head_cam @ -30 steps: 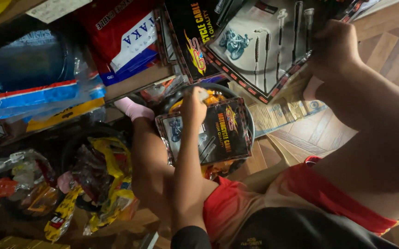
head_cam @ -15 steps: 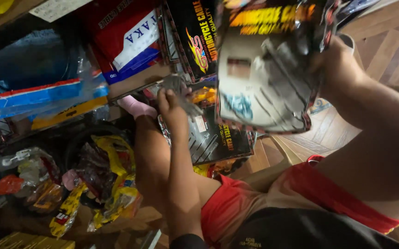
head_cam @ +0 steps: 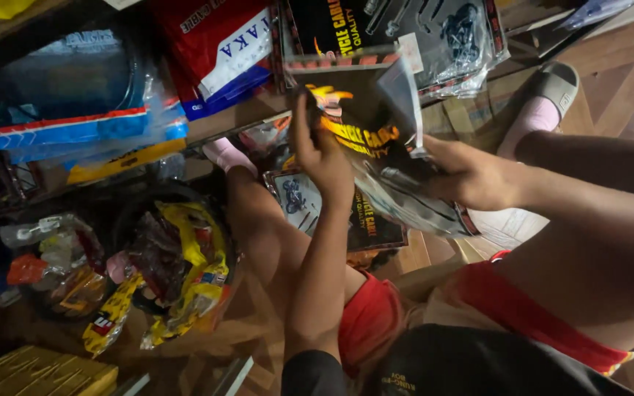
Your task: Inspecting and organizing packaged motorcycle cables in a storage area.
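Note:
A flat black packet (head_cam: pixel 375 147) with orange print and a clear plastic sleeve is held up in front of me, tilted. My left hand (head_cam: pixel 324 158) grips its left edge, thumb on the front. On the packet's right side, my right hand (head_cam: pixel 471 176) holds it with fingers underneath. A second packet of the same kind (head_cam: pixel 306 205) lies below, between my knees. A third one (head_cam: pixel 419 29) leans on the shelf above.
The wooden shelf (head_cam: pixel 221 121) carries a red, white and blue bag (head_cam: pixel 221 44) and a blue wrapped bundle (head_cam: pixel 75 95). Yellow packets (head_cam: pixel 185 264) fill a dark round basket at lower left. A foot in a pink sock and grey slipper (head_cam: pixel 551 92) rests on the wood floor (head_cam: pixel 625 81).
My right hand has brought a packet down from the shelf to chest height. My left hand left the lower packet and took hold of this one's left edge.

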